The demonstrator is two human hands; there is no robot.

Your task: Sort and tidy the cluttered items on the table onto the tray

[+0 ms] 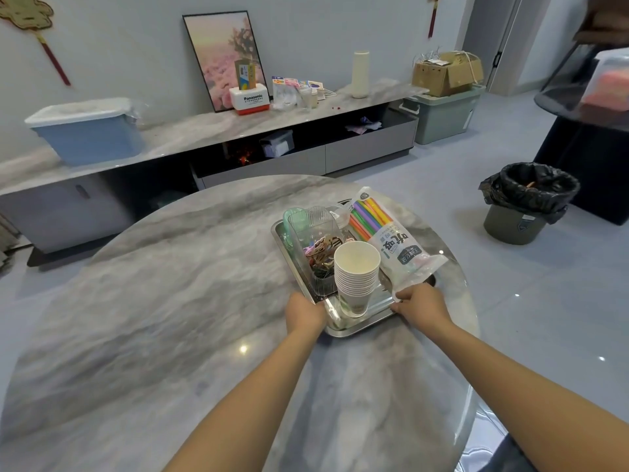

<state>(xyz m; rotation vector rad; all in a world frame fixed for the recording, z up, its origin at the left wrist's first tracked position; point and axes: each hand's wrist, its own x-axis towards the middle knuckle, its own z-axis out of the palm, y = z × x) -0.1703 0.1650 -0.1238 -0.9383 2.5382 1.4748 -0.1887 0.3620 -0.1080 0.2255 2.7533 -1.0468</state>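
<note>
Hands at the near corners of a loaded tray on a round marble table.

Left hand [305, 313] grips the metal tray [343, 330] at its near left corner; right hand [420, 303] holds the near right corner, fingers curled over the rim. On the tray stand a stack of paper cups [356, 277], a clear container [315, 247] of small items, and a straw packet [386, 238]. The grey-veined table [163, 301] is glossy. Beyond, a bin [526, 204] stands on the tiled floor, and a low cabinet [238, 137] along the wall bears a blue box [88, 131] and a framed picture [224, 59].
</note>
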